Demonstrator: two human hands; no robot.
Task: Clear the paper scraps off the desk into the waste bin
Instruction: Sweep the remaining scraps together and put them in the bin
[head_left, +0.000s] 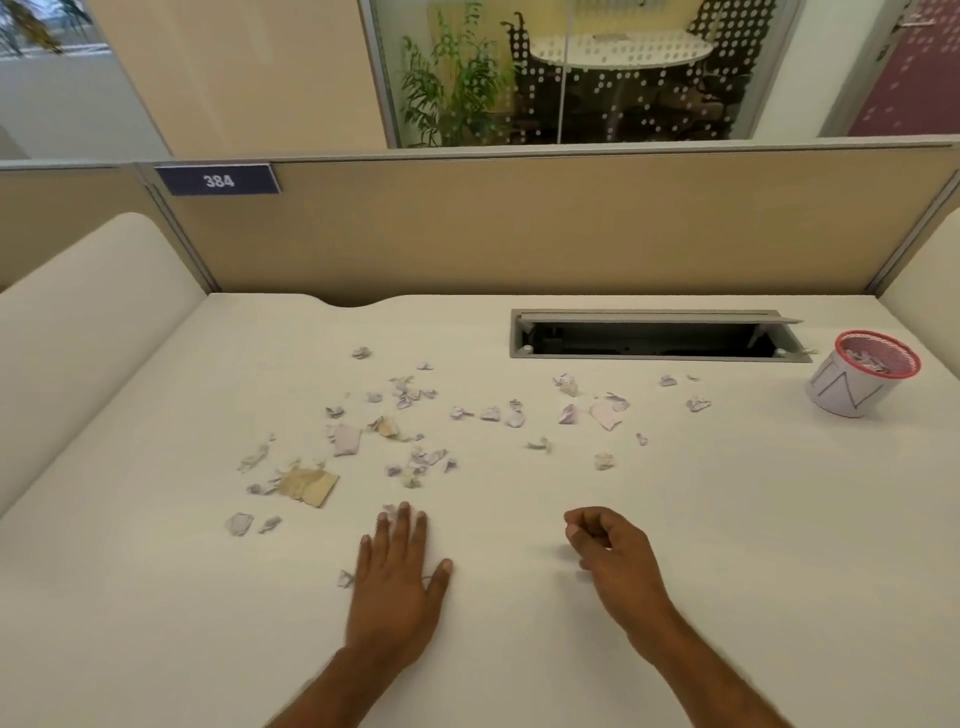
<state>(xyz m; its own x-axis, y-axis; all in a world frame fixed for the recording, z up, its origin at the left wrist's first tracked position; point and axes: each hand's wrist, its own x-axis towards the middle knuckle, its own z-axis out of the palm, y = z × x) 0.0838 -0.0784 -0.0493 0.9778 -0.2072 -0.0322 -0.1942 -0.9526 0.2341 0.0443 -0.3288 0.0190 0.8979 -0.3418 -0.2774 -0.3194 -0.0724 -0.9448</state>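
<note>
Several small crumpled paper scraps (347, 439) lie scattered across the middle of the white desk (727, 519), along with a torn brown piece (309, 486). The waste bin (860, 379), a small white cup with a red mesh rim, stands at the far right and holds scraps. My left hand (397, 577) lies flat on the desk, its straight fingertips touching a scrap (390, 510); another scrap (345, 578) lies by its little-finger side. My right hand (610, 553) is just above the desk with fingers curled in, and a pale bit of paper shows under them.
An open cable hatch (654, 335) is set into the desk at the back right, just left of the bin. A tan partition (519, 228) runs along the back, with padded white side panels (78, 322) on either side.
</note>
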